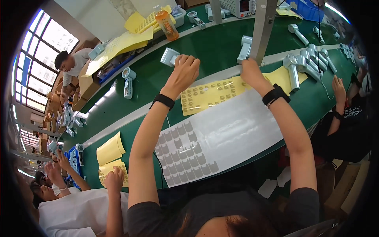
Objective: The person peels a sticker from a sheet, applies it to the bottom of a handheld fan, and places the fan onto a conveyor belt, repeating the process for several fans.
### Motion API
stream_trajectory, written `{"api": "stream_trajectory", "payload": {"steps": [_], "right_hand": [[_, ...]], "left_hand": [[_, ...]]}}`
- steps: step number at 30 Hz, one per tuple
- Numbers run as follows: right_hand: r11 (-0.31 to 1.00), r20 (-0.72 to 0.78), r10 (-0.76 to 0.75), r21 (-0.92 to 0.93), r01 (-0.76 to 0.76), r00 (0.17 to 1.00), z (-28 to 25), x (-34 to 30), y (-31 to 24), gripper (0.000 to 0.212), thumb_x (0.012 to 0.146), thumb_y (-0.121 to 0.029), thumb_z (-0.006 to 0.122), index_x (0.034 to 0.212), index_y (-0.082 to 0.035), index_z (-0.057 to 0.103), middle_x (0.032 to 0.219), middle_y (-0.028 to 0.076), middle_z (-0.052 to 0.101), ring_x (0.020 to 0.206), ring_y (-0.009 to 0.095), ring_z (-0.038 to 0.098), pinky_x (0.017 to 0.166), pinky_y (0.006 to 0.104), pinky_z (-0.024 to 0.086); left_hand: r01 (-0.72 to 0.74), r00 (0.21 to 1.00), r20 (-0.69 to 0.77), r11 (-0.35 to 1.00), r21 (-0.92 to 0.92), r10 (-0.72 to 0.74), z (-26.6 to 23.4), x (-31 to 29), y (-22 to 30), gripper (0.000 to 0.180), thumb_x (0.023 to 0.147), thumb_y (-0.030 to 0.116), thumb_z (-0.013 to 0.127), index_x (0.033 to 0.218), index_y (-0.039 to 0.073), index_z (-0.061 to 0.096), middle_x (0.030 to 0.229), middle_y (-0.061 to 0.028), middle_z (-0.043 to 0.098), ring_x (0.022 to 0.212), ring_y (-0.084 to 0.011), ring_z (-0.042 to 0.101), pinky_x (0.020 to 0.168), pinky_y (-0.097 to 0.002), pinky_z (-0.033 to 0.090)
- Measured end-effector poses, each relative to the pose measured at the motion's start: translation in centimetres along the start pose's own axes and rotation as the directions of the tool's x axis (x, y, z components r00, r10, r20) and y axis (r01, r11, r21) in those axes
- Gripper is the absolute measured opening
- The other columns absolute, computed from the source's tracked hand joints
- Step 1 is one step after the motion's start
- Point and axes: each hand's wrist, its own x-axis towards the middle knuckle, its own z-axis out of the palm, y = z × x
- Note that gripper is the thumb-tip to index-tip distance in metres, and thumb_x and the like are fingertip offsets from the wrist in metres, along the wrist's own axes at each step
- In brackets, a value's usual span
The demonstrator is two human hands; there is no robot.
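My left hand (182, 72) is closed at the far side of the bench, on a pale blue handheld fan (169, 57). Its fingers hide part of that fan. Over by the metal post, my right hand (252, 72) reaches to another pale blue fan (244, 51); its fingertips are partly hidden, but they appear closed on the near end. Below both hands lies a white backing sheet (241, 126) with rows of grey stickers at its left end. A yellow sheet of small labels (207, 94) lies just beyond it.
Several fans (292, 71) lie at the right, and one fan (128, 83) stands on the green conveyor at left. A metal post (263, 33) rises beside my right hand. An orange bottle (166, 25) stands at the back. Co-workers' hands (114, 178) are at both sides.
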Motion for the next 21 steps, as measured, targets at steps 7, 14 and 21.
{"api": "stream_trajectory", "payload": {"steps": [7, 14, 21], "right_hand": [[0.931, -0.214, -0.238, 0.226, 0.285, 0.947, -1.5, -1.9, -4.2, 0.029, 0.079, 0.003, 0.056, 0.108, 0.001, 0.060, 0.120, 0.017, 0.060, 0.111, 0.036, 0.056, 0.093, 0.0425, 0.046], [0.805, 0.165, -0.201, 0.590, 0.067, 0.966, -5.5, -6.8, -4.5, 0.030, 0.085, -0.003, 0.058, 0.115, -0.003, 0.060, 0.115, 0.013, 0.064, 0.109, 0.026, 0.060, 0.096, 0.0349, 0.045], [0.777, 0.138, -0.041, 0.627, -0.055, 0.990, -10.7, -14.4, -2.7, 0.030, 0.087, -0.001, 0.058, 0.118, 0.001, 0.059, 0.113, 0.010, 0.065, 0.104, 0.022, 0.062, 0.093, 0.0337, 0.047]], "left_hand": [[0.004, 0.988, 0.149, 0.987, 0.159, -0.028, 4.1, -1.8, -4.1, 0.010, 0.089, 0.010, 0.056, 0.096, 0.005, 0.050, 0.097, -0.0123, 0.054, 0.104, -0.0303, 0.052, 0.101, -0.0441, 0.037], [0.013, 0.982, 0.185, 0.997, 0.077, -0.027, 4.9, -1.2, -3.8, 0.018, 0.091, 0.018, 0.058, 0.104, 0.006, 0.054, 0.106, -0.0117, 0.057, 0.110, -0.0315, 0.052, 0.103, -0.0430, 0.037], [0.481, 0.866, -0.192, 0.875, 0.060, -0.462, 1.7, -4.8, -6.9, 0.049, 0.083, 0.034, 0.069, 0.121, 0.005, 0.056, 0.135, -0.0206, 0.046, 0.126, -0.0366, 0.043, 0.106, -0.0489, 0.033]]}}
